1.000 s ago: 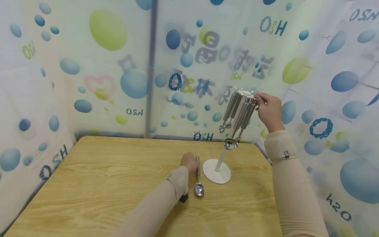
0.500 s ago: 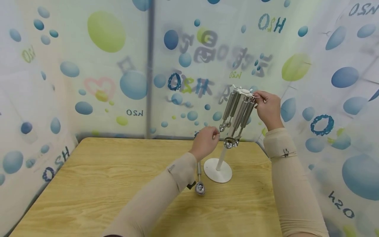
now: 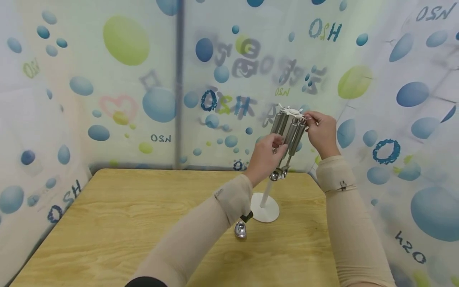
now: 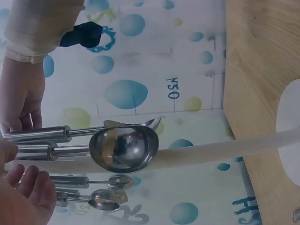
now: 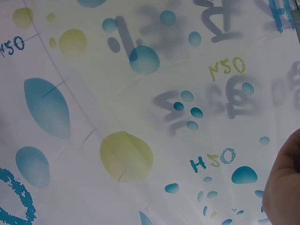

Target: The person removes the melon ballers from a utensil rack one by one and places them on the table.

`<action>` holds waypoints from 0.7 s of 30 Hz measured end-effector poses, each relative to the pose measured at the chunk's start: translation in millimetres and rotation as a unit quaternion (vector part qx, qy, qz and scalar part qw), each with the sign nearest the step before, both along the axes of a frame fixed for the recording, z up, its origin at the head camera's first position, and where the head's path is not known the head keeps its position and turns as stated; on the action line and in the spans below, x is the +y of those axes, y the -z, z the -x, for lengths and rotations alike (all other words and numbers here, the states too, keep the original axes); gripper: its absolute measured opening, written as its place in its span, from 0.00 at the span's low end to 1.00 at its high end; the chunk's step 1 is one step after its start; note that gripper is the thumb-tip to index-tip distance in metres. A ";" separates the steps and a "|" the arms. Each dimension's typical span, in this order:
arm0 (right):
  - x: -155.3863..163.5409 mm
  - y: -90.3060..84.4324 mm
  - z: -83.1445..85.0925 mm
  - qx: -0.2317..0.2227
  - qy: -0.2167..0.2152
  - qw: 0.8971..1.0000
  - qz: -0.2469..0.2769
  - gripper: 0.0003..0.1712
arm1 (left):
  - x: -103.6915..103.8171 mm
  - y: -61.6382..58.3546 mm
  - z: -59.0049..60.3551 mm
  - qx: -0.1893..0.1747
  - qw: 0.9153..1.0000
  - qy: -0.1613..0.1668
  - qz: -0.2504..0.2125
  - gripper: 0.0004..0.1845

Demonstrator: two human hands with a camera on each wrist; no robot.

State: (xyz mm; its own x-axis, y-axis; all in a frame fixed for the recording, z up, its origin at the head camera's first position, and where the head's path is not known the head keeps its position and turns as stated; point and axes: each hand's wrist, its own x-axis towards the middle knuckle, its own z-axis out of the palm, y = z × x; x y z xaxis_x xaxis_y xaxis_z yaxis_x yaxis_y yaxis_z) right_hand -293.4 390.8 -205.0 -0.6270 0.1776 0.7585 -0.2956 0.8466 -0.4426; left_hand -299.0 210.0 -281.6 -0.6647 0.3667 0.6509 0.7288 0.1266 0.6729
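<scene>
A white utensil stand [image 3: 265, 195] with a round base and a hooked top holds several hanging steel-handled scoops [image 3: 295, 135]. In the left wrist view, a large steel scoop [image 4: 124, 149] hangs beside smaller ones [image 4: 104, 200]. My right hand [image 3: 324, 133] pinches a hook at the right side of the stand's top; only part of this hand [image 5: 283, 183] shows in the right wrist view. My left hand [image 3: 266, 157] is raised beside the hanging handles, fingers loosely bent; contact is unclear. Below my left wrist, another scoop [image 3: 240, 230] lies on the table, its handle hidden.
The wooden table [image 3: 118, 223] stretches left and forward of the stand. A patterned curtain [image 3: 125, 79] with blue and green spots closes off the back and both sides. A dark strap piece [image 3: 247, 217] shows under my left wrist.
My left hand has left the scoop lying on the table and risen up and right to the hanging handles. My right hand has stayed at the stand's top.
</scene>
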 end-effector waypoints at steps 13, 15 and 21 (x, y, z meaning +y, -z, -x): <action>-1.0 -2.0 3.2 0.009 -0.003 1.000 -0.003 0.14 | 13.8 -6.2 3.5 -0.080 0.995 0.039 -0.042 0.24; -0.5 -0.4 3.6 0.006 -0.002 1.000 -0.004 0.15 | 14.6 -4.3 3.8 -0.083 0.994 0.044 -0.051 0.24; 1.2 2.1 2.7 0.006 0.003 1.000 -0.005 0.14 | 15.4 -2.6 2.7 -0.071 0.995 0.046 -0.057 0.23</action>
